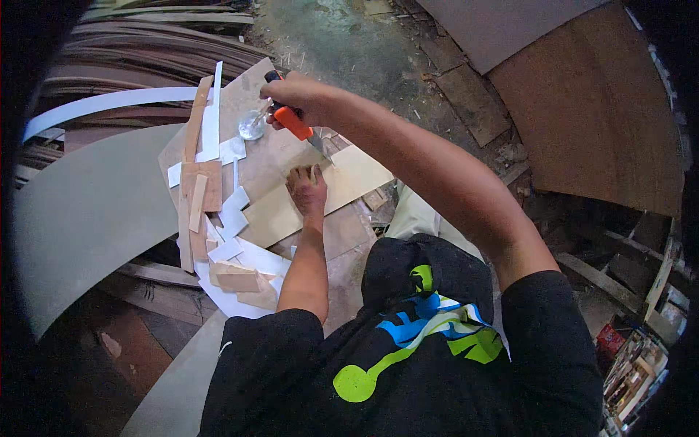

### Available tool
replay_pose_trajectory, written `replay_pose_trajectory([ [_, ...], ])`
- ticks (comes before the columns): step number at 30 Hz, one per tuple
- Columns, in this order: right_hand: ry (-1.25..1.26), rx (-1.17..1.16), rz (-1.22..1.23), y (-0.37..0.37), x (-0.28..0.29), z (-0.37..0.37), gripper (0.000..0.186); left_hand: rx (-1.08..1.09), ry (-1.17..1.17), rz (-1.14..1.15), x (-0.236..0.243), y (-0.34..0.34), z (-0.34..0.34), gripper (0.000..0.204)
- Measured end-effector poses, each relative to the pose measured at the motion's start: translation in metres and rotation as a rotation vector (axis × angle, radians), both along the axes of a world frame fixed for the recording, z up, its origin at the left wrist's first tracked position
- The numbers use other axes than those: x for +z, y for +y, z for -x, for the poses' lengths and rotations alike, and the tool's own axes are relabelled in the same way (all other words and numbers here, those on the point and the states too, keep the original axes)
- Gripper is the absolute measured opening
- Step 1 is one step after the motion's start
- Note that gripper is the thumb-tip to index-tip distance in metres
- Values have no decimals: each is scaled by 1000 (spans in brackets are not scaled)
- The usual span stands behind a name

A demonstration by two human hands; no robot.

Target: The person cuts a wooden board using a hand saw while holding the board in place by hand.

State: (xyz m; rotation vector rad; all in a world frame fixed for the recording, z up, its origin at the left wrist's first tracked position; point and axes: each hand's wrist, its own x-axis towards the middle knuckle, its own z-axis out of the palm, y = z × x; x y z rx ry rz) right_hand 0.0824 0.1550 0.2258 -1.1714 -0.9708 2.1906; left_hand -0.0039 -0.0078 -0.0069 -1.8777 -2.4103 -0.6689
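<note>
A pale plywood panel (357,175) lies on a work surface (273,164) in front of me. My left hand (308,191) rests on the panel, its fingers apart and slightly bent, pressing down on the wood. Above and beyond it, my right hand (295,98) is closed round the black-and-orange handle of what looks like a handsaw (295,124). The grey blade slants down toward the panel, its tip close to the surface just right of my left fingers. Whether the teeth touch the wood, I cannot tell.
White and brown offcuts (200,189) litter the surface's left side, near a clear cup (251,125). Stacked long strips (145,54) lie at far left beside a large grey sheet (95,197). Big brown sheets (590,109) stand at right, with scrap wood (637,379) below.
</note>
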Motion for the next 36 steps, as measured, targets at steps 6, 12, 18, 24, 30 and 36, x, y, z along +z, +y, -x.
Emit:
replay_pose_trajectory([
  [6, 0, 7, -1, 0, -3, -4, 25, 23, -4, 18, -1, 0, 1, 24],
  [12, -4, 32, -18, -2, -5, -22, 22, 14, 12, -16, 1, -1, 0, 22],
  [18, -76, 48, 64, -25, 11, -36, 18, 8, 4, -59, 1, 0, -1, 19],
  [24, -71, 37, -119, -67, 5, -51, 10, -14, 10, -66, 3, -2, 0, 19],
  [30, -83, 26, -98, -80, 38, -49, 11, 13, -119, -141, 10, -2, -3, 20],
  [36, -369, 30, -125, -66, -23, -28, 13, -19, -40, -63, 13, 1, -4, 20],
])
